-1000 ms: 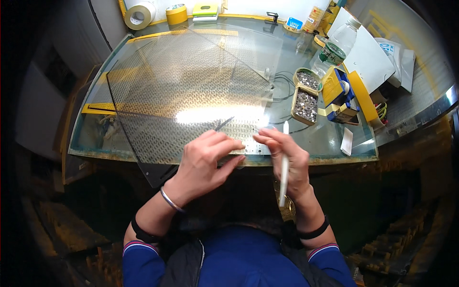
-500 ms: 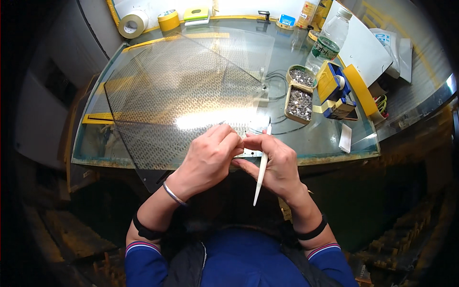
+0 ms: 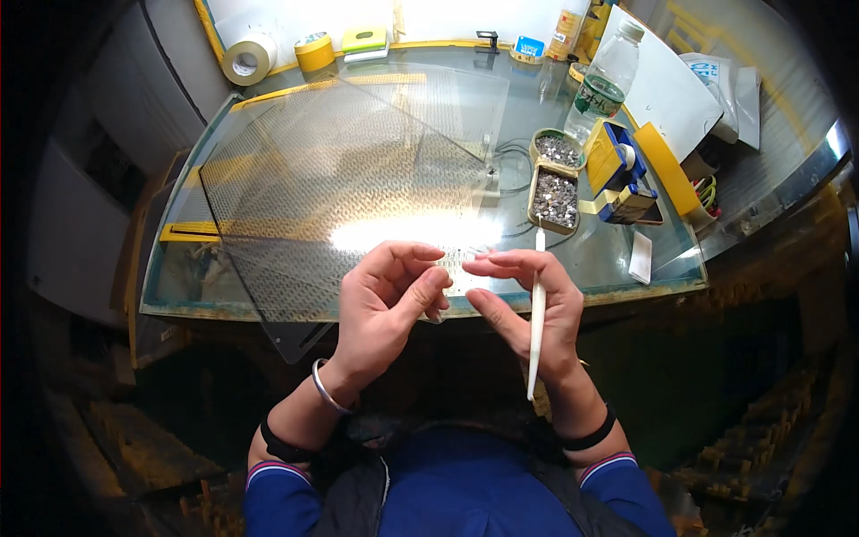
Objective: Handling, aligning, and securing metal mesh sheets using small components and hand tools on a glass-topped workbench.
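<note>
My left hand [image 3: 380, 295] is raised in front of the table's near edge, its index finger lifted. Its thumb rests against the curled lower fingers; whatever may be between them is too small or hidden to tell. Across from it, my right hand [image 3: 541, 304] carries a slim white pen-like tool [image 3: 538, 322] against its fingers, with a thin tip pointing away from me. Thumb and forefinger of that hand are apart, facing the left hand across a small gap. Beyond both hands lies a clear sheet [image 3: 331, 170] covered with rows of small marks.
An open two-part tin [image 3: 554, 197] of small shiny bits stands on the glass tabletop [image 3: 510, 291]. Near it are a blue-and-yellow tape dispenser [image 3: 626, 201], a plastic bottle [image 3: 608, 76] and a folded white slip [image 3: 641, 258]. Tape rolls [image 3: 249, 59] line the back left.
My hands were together at the fingertips and have since drawn apart. The right thumb and forefinger have spread, and the white tool has shifted right with that hand.
</note>
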The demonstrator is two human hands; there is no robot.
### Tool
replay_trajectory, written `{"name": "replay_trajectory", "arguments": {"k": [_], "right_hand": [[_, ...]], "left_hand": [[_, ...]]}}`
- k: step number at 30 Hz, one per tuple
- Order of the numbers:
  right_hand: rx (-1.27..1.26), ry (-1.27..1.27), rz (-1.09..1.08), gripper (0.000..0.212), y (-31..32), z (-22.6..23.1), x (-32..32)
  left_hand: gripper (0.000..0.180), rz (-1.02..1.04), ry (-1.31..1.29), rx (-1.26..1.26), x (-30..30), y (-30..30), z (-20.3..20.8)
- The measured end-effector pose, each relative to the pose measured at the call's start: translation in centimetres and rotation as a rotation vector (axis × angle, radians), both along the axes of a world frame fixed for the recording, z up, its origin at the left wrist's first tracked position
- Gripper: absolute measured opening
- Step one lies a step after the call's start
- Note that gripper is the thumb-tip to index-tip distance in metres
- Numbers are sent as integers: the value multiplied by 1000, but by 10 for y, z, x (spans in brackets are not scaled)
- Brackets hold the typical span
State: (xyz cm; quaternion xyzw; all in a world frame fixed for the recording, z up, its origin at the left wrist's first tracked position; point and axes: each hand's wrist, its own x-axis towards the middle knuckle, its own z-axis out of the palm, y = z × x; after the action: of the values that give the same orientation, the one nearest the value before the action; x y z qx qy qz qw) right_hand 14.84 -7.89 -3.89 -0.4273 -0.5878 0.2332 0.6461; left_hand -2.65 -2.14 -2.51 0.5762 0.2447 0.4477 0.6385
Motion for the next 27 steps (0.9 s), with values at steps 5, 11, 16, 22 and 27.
{"name": "replay_trajectory", "arguments": {"k": [5, 11, 16, 22, 27], "right_hand": [[27, -38, -1, 35, -8, 7, -7], [-19, -1, -34, 33, -14, 6, -9], [20, -33, -43, 34, -16, 5, -10], [3, -10, -125, 33, -18, 0, -9], [4, 52, -175, 35, -20, 1, -10]], "left_hand": [[25, -30, -28, 24, -1, -9, -3], [22, -29, 7, 32, 3, -16, -3], [22, -34, -16, 34, 2, -19, -7], [20, -55, -40, -54, 2, -20, -5], [12, 148, 243, 513, 2, -20, 1]]}}
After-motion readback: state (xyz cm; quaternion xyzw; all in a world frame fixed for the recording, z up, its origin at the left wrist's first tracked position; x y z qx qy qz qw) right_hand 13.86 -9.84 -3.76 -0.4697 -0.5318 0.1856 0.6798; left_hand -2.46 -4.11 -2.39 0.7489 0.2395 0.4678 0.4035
